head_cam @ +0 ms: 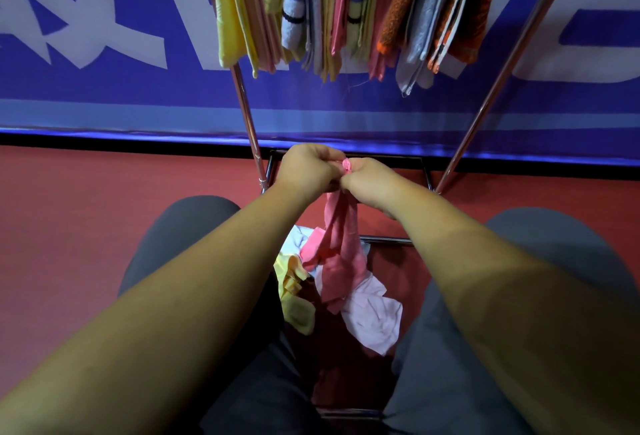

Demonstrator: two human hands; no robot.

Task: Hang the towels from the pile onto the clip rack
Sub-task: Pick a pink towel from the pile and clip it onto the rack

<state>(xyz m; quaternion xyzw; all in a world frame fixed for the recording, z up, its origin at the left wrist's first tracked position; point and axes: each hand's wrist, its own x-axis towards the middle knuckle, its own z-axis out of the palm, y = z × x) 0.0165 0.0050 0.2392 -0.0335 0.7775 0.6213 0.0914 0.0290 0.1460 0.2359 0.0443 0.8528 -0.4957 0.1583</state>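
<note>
Red floor (69, 244) is seen below; a pink cloth towel (341, 254) is pinched by left hand (306, 168) and right hand (370, 182) over the crumpled towel pile (370, 317).

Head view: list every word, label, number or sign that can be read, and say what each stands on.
Blue wall banner: big white strokes of characters, cropped by the frame and partly hidden by the hanging coloured towels; none reads whole.
Hanging coloured towels: stripes only, no text.
Pink cloth towel, pinched by the left hand and right hand: no label shows.
</note>
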